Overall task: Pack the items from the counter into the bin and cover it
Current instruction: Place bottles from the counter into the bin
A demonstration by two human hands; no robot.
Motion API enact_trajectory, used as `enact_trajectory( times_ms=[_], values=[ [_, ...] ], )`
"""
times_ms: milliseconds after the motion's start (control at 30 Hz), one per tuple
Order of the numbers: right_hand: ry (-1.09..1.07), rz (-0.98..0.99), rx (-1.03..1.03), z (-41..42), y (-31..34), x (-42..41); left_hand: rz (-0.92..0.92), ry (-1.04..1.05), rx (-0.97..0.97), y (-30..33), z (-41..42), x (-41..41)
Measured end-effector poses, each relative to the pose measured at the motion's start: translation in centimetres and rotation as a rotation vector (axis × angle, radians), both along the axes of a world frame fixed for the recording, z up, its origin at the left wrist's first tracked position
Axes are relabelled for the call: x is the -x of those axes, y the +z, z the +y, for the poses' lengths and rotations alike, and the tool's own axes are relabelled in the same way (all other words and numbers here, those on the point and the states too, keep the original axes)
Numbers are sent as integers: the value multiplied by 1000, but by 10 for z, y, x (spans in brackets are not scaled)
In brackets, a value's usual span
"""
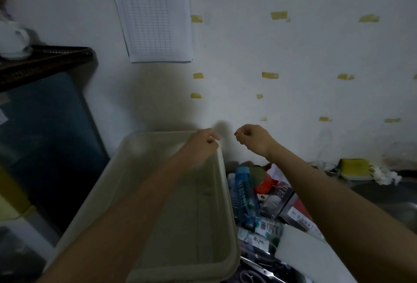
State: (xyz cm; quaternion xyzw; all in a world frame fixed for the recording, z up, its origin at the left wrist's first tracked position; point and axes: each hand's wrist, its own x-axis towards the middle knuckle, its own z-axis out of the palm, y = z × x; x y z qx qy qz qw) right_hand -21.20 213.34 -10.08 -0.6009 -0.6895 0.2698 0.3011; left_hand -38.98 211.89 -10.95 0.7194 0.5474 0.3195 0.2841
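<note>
Head view: left hand curls over the far right corner of the translucent bin, gripping its rim, while right hand hangs in the air just beside it, fingers loosely curled and holding nothing that can be made out. The bin stands at the left, apparently with nothing in it. Right beside it lies a heap of items: a blue bottle, a red-lidded jar, a dark box and scissors at the lower edge.

Judged from here, the one-handed corner grip could tip or drag the bin into the heap, toppling the bottle.

Dim light and blur hide the fingertips, so a thin object between the right fingers cannot be ruled out. No lid can be identified, and the right forearm covers part of the heap.
</note>
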Motion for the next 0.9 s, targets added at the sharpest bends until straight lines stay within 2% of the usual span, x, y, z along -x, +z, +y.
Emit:
enact_trajectory(
  times_ms=[100,233,600,767,900],
  values=[
    [-28,38,51,6,-20,-24,-84,-17,15,-4,3,-29],
    [-60,85,105,17,-40,-63,-97,-30,70,-14,12,-74],
    [-28,128,248,47,-97,-150,134,33,219,-71,46,-159],
    [-19,29,288,57,-139,-168,144,110,325,-107,55,-179],
    [-3,83,402,57,-169,-163,143,170,390,-134,63,-180]
  ],
)
